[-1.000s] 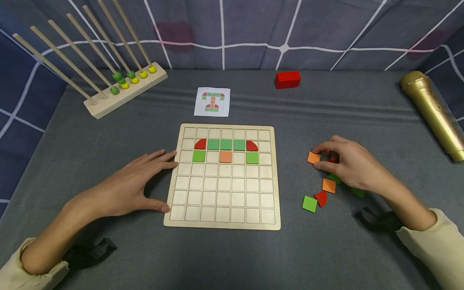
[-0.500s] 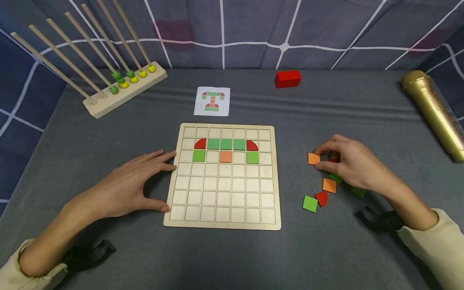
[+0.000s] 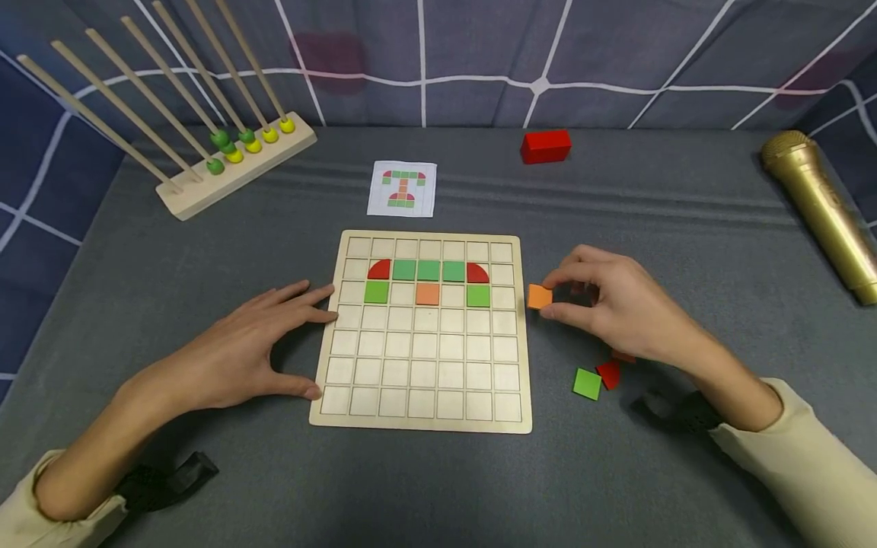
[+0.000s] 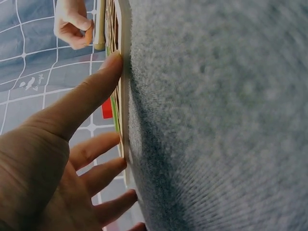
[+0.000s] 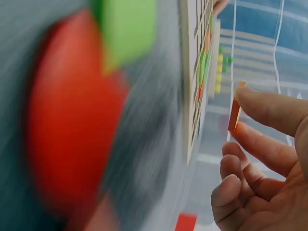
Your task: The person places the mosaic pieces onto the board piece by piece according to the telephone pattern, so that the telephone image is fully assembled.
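Observation:
Between thumb and forefinger, my right hand (image 3: 617, 304) pinches an orange square tile (image 3: 539, 296), just off the right edge of a wooden grid board (image 3: 423, 424). The right wrist view shows the orange tile (image 5: 235, 111) raised above the table. My left hand (image 3: 240, 350) rests at the board's left edge, its spread fingers touching the rim. Set in the board are a row of green squares (image 3: 428, 271) with a red quarter-round tile (image 3: 477, 272) at each end. Below these lie an orange square (image 3: 428, 294) and two green squares (image 3: 376, 292).
Loose tiles, including a green square (image 3: 586, 383) and a red piece (image 3: 608, 374), lie right of the board, partly hidden by my right hand. Behind stand a printed pattern card (image 3: 401, 189), a bead rack (image 3: 240, 165), a red block (image 3: 546, 146) and a gold microphone (image 3: 818, 213).
My right hand has moved left from the loose tiles toward the board, carrying the orange tile. My left hand has stayed at the board's edge.

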`<state>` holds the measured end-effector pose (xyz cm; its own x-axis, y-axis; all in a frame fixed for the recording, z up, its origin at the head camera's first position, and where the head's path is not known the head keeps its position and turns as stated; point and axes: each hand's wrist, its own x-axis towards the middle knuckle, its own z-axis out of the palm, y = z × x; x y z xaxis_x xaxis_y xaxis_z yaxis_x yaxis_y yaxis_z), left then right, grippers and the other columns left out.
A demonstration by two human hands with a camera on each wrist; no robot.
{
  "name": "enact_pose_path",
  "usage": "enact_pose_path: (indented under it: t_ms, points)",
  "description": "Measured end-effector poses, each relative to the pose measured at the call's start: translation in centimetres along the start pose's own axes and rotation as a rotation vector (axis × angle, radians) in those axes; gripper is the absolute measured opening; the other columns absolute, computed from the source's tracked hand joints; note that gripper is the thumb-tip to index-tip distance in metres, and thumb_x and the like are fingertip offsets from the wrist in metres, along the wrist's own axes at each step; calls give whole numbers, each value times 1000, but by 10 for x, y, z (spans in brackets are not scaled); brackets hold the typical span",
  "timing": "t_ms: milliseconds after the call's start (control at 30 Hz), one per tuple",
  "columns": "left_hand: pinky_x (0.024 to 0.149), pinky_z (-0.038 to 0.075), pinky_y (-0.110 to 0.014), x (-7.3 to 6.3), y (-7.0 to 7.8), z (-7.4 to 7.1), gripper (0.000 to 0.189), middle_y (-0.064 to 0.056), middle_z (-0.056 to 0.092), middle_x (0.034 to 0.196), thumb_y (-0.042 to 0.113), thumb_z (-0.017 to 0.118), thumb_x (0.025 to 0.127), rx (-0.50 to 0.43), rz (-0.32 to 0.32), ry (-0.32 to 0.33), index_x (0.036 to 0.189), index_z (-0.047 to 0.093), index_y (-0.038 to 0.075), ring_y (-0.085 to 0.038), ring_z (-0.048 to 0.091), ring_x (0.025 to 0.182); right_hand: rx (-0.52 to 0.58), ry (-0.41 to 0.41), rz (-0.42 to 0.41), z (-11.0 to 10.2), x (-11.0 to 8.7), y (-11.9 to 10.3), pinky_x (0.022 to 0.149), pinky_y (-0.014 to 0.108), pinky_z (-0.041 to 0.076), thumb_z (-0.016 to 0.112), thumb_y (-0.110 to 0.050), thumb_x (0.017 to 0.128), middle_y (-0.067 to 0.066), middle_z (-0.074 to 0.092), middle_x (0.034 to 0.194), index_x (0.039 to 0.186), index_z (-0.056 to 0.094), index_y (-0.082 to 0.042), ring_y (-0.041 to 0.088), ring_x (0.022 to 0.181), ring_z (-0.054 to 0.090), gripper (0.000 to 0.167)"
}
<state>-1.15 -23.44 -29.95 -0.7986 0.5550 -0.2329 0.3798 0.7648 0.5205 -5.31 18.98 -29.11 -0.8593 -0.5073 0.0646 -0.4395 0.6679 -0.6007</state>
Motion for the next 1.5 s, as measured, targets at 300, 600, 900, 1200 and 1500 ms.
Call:
enact_pose_path:
  t_ms: [300,600,900,1200,1500]
  points:
    - [111,15,-66,0,-1,0,91,-3,24,161,63,78,70,-40,4,-23,142,53,14,-39,14,147,6,-67,-16,33,36,-45,60,33,40,82,-13,80,2,59,85,99,76,-7,16,70,51,21]
    - [108,20,-68,0,2,-1,89,-2,25,161,60,81,70,-23,-22,-27,142,53,14,-39,16,147,-28,-172,-128,51,58,-67,62,30,44,83,-22,80,-2,58,83,94,76,-11,10,68,50,19]
    - [108,20,-68,1,3,-1,90,-1,24,161,62,80,70,-22,-44,-38,142,53,15,-38,15,147,-94,-256,-128,62,72,-73,65,30,41,81,-21,83,0,58,83,96,75,-11,14,72,48,17]
    - [109,19,-67,1,2,0,90,-1,25,161,63,79,70,-20,-43,-35,141,54,16,-38,15,147,-118,-304,-112,66,74,-70,70,31,43,82,-23,81,-3,59,86,97,74,-14,13,76,50,20]
    - [110,15,-67,2,2,0,91,-2,24,162,62,80,69,-33,-50,-39,142,53,15,-39,13,147,-72,-287,-142,66,70,-66,73,32,44,80,-18,83,-2,61,89,102,75,-10,13,76,52,22]
